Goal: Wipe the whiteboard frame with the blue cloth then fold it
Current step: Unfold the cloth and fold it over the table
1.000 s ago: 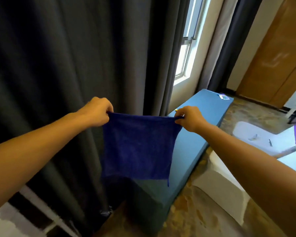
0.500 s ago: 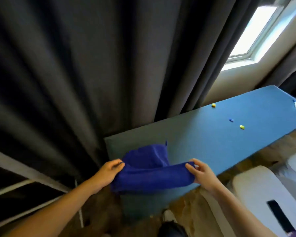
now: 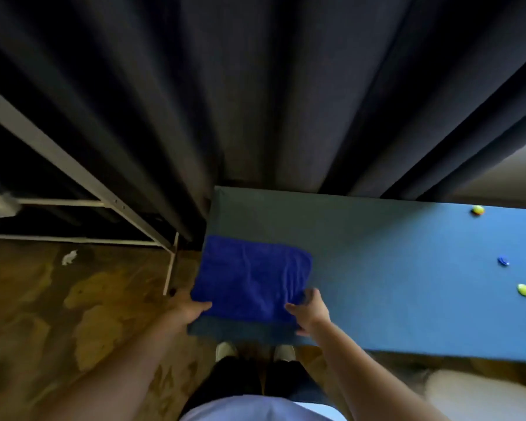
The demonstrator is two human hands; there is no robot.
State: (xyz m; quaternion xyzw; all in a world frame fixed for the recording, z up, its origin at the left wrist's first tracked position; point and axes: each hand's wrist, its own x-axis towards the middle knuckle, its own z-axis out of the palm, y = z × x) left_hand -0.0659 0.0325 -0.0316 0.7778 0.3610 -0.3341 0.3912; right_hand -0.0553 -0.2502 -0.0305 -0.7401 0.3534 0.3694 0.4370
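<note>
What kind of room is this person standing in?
Probably a room in a home or a hotel-like place, though that is a guess. Heavy dark curtains hang to the floor, the floor is glossy brown, and a blue padded bench holds the blue cloth.

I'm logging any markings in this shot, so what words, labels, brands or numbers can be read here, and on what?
None can be read: the blue cloth, the blue surface it lies on, the small round pieces and the dark curtain show no print, label or number.
</note>
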